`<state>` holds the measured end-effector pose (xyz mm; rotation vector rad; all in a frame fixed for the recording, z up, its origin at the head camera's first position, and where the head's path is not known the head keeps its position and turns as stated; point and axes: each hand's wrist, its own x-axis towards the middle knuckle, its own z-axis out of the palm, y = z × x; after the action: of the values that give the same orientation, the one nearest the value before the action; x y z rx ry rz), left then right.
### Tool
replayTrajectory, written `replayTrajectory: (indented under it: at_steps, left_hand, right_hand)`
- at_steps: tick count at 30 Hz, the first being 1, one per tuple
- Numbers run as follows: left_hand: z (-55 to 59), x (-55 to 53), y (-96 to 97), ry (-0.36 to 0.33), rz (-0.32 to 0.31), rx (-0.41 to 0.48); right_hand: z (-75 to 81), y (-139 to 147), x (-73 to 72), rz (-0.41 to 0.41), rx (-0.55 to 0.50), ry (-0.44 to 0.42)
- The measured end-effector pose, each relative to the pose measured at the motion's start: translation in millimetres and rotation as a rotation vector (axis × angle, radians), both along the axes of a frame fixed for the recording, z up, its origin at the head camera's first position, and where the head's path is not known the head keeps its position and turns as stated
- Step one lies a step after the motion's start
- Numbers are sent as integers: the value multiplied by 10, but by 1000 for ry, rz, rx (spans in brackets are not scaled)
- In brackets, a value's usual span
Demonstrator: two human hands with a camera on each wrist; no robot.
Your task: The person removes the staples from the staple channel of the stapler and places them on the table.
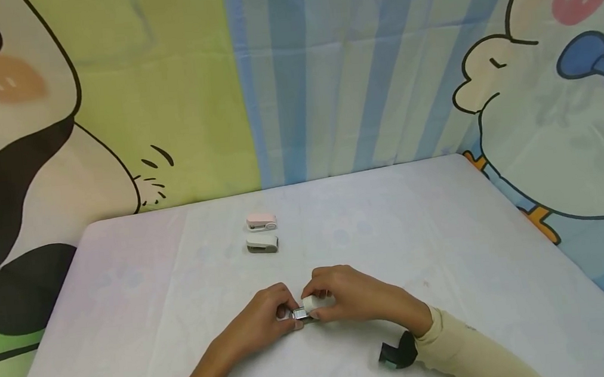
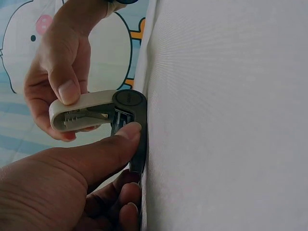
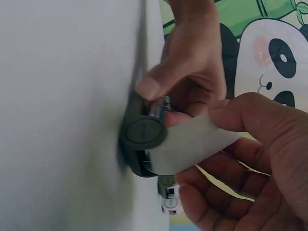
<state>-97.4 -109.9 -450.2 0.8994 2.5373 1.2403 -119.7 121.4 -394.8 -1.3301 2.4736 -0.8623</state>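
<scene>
A small stapler with a white top cover (image 2: 86, 101) and a dark grey base (image 2: 139, 156) is swung open at its round hinge, the base along the white tabletop. My left hand (image 1: 262, 321) grips the base, thumb pressing at the metal staple channel (image 1: 300, 313). In the left wrist view, the thumb lies on the base's inner side and the other fingers curl below. The raised cover is pinched between thumb and fingers of my right hand (image 1: 357, 294). The right wrist view shows the cover standing well away from the base.
Farther back on the table (image 1: 391, 222) lie two more small staplers, a pink one (image 1: 261, 221) and, just in front of it, a white and grey one (image 1: 262, 243). Printed cartoon cloth (image 1: 324, 73) hangs behind the table's back edge. Black straps sit at both wrists.
</scene>
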Motion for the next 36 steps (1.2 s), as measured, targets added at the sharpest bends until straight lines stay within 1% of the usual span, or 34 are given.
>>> replayTrajectory:
  at_steps: [4, 6, 10, 16, 21, 25, 32, 34, 36]
  left_hand:
    - [4, -8, -1, -14, -8, 2]
    - [6, -7, 5, -21, -9, -3]
    - [11, -1, 13, -25, -8, -14]
    - [16, -1, 16, -22, -8, -5]
    - [17, -2, 4, -35, -3, 7]
    - [21, -1, -3, -42, -4, 6]
    - [29, 1, 3, -39, 1, 0]
    - [28, -2, 3, -42, 4, 0]
    - [24, -3, -2, -45, 7, -1]
  right_hand:
    - [91, 35, 8, -10, 47, -21]
    - [122, 58, 15, -22, 64, -45]
    - [148, 108, 16, -51, 79, -99]
    - [178, 175, -7, -82, 104, -137]
    - [211, 225, -23, -95, 115, -169]
    - [211, 256, -44, -92, 118, -187]
    - [160, 332, -101, -110, 158, -229]
    - [141, 353, -120, -101, 149, -261]
    - [110, 376, -149, -85, 132, -314]
